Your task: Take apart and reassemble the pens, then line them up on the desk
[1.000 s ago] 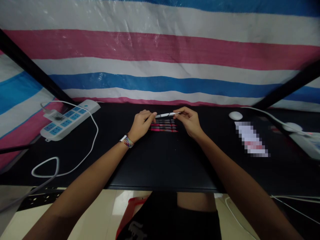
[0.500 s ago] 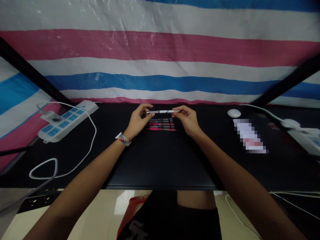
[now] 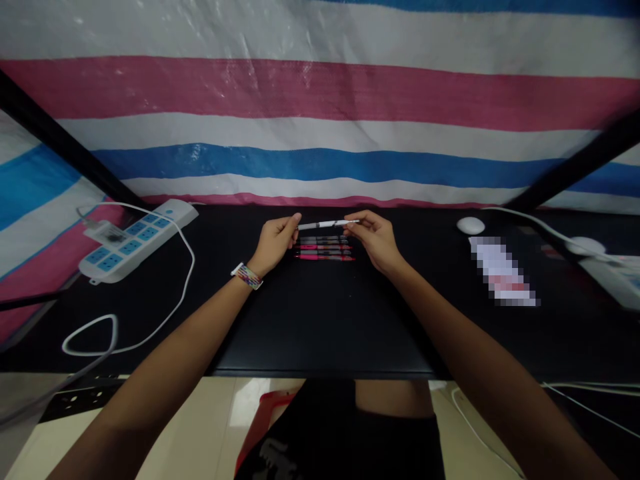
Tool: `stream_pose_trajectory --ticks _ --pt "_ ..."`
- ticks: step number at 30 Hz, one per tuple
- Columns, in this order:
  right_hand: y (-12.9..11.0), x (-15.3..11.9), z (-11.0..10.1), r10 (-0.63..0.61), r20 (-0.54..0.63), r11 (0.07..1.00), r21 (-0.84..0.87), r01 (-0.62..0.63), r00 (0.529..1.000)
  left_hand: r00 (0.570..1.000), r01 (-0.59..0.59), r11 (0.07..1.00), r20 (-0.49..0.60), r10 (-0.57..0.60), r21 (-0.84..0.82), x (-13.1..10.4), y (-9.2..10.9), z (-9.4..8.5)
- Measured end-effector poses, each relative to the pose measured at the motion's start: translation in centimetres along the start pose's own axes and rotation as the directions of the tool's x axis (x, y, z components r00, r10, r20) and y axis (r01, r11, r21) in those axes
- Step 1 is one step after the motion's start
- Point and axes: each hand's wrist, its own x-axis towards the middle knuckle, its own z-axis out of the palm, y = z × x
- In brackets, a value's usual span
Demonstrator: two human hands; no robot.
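We find both hands in view at the far half of the black table, working on one white pen. The right hand pinches the pen's right end between thumb and fingers. The left hand is at the opposite end, its thumb raised beside the pen and its other fingers curled in; we cannot tell whether it presses on the barrel or merely meets it. The pen lies between the two hands, nearly level, its right end slightly higher in our view. Just on the near side of it we note a row of pens on the table, laid side by side and running left to right, some dark and some pink. A multicoloured band circles the left wrist. Toward the left edge of the table we record a white power strip, set at a slant, with a white adapter seated on its sockets and a white cable looping toward the near edge. On the right we observe a white oval object near a blurred-out slip.
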Motion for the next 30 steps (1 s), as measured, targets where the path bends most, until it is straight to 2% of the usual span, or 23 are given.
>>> stream_pose_trajectory --ticks 3,8,11,15,21,26,30 --pt "-0.1 0.0 0.0 -0.019 -0.018 1.0 -0.002 0.019 1.0 0.999 0.0 1.0 -0.036 -0.001 -0.017 0.2 -0.2 -0.1" --pt "-0.2 0.0 0.0 -0.03 -0.042 0.999 -0.034 0.029 0.999 0.994 -0.096 0.987 -0.067 0.088 -0.128 0.5 -0.3 0.1" --pt "0.0 0.1 -0.1 -0.023 -0.052 0.998 -0.054 0.02 0.998 0.996 -0.079 0.994 -0.046 0.076 -0.07 0.4 -0.2 0.2" --pt "0.0 0.2 -0.2 -0.011 -0.051 0.999 -0.032 0.009 0.999 0.994 -0.064 0.997 -0.088 0.067 0.038 0.2 -0.1 0.0" --pt "-0.1 0.5 -0.8 0.015 -0.097 0.998 0.055 -0.01 0.995 0.981 -0.104 0.992 -0.17 0.091 -0.071 0.8 -0.6 0.0" --pt "0.1 0.7 -1.2 0.02 -0.15 1.0 0.024 -0.017 0.988 0.977 -0.106 0.988 -0.198 0.083 -0.11 0.9 -1.1 0.0" --pt "0.2 0.8 -1.4 0.009 -0.148 1.0 -0.01 -0.011 0.989 0.978 -0.103 0.99 -0.19 0.083 -0.097 0.8 -1.0 0.0"
